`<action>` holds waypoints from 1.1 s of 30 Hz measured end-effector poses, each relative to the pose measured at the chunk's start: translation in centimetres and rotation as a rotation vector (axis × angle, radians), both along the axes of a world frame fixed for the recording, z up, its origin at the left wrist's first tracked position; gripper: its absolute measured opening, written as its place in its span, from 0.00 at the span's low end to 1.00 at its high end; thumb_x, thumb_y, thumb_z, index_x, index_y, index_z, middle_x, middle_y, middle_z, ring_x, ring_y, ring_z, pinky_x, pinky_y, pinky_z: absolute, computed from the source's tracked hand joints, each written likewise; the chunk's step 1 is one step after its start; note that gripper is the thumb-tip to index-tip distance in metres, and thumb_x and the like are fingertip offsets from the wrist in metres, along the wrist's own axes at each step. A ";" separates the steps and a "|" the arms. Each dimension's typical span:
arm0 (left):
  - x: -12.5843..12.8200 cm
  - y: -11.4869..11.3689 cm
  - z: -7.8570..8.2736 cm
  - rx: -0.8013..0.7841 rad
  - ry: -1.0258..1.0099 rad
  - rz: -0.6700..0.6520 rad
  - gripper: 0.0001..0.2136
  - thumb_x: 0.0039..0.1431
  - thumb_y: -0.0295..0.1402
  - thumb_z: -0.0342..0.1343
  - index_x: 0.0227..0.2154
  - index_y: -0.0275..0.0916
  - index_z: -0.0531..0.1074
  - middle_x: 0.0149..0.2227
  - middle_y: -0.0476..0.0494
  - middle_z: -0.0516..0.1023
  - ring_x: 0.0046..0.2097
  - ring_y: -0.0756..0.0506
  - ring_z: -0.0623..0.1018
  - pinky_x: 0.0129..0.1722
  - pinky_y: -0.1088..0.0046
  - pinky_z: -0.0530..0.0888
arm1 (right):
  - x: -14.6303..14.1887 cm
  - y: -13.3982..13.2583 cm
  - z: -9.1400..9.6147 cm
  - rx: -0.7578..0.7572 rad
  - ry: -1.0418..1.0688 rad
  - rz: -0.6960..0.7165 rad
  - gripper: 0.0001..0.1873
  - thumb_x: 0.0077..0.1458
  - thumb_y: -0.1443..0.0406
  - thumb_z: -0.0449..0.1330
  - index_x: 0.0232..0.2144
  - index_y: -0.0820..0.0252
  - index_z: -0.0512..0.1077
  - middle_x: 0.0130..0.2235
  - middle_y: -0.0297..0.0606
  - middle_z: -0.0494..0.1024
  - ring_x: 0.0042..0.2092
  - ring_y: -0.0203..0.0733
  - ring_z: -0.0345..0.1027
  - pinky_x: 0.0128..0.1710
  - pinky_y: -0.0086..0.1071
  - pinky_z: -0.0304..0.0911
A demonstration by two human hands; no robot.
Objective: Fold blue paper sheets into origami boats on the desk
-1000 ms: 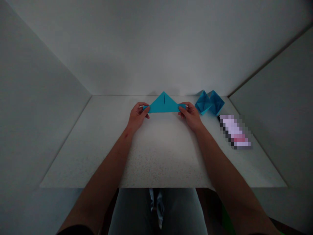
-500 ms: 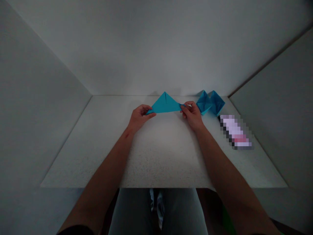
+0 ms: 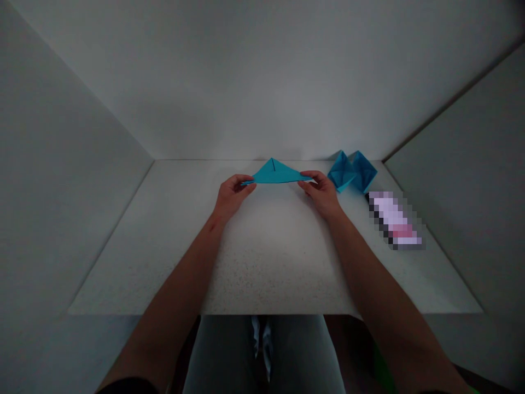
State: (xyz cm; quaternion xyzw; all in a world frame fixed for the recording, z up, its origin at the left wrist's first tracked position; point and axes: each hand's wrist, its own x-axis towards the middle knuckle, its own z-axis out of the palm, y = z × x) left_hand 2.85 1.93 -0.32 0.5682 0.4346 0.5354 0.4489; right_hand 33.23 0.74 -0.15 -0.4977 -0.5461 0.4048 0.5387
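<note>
At the far end of the worktop (image 3: 266,257), the fingers (image 3: 245,179) of the left hand (image 3: 233,196) were nearly closed, pinching the left corner of a blue paper triangle (image 3: 273,173). The fingers (image 3: 314,177) of the right hand (image 3: 322,192) were likewise nearly closed on its right corner. Neither hand was spread open; the thumbs and fingertips were partly hidden behind the paper at the pinch points.

The triangle spanned the gap between the hands, with its long edge toward the person and its apex pointing away. A short dark crease line ran down from the apex. Whether its underside touched the worktop could not be determined.

Just beside the right hand stood a folded blue paper form (image 3: 351,172) with two peaked lobes; it could not be determined whether this was one piece or two. Nearer the right edge lay a pixelated oblong object (image 3: 394,220), too blurred to identify, with pale and pink patches. Both forearms (image 3: 176,295) extended from the near edge of the worktop, and grey walls (image 3: 69,164) bounded it on the sides.
</note>
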 end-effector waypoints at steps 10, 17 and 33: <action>0.2 -0.6 0.2 0.051 0.172 -0.006 0.17 0.56 0.46 0.71 0.42 0.41 0.83 0.35 0.46 0.84 0.32 0.50 0.76 0.33 0.73 0.74 | 0.0 0.4 -0.5 0.048 -0.028 -0.060 0.22 0.56 0.44 0.73 0.42 0.50 0.77 0.24 0.26 0.67 0.24 0.37 0.59 0.25 0.32 0.54; 0.4 -2.0 1.1 0.154 0.357 -0.112 0.15 0.58 0.45 0.71 0.40 0.42 0.79 0.27 0.52 0.76 0.26 0.52 0.69 0.26 0.76 0.67 | -0.6 0.0 -0.2 0.206 -0.124 -0.125 0.18 0.61 0.46 0.71 0.40 0.50 0.76 0.27 0.29 0.68 0.26 0.37 0.56 0.26 0.33 0.55; 0.6 -1.9 0.4 0.125 0.457 -0.138 0.35 0.57 0.38 0.72 0.66 0.44 0.67 0.33 0.55 0.77 0.29 0.50 0.72 0.31 0.73 0.69 | -3.6 -3.3 3.0 0.424 -0.765 0.297 0.15 0.74 0.54 0.59 0.50 0.44 0.85 0.51 0.43 0.86 0.51 0.54 0.76 0.55 0.50 0.64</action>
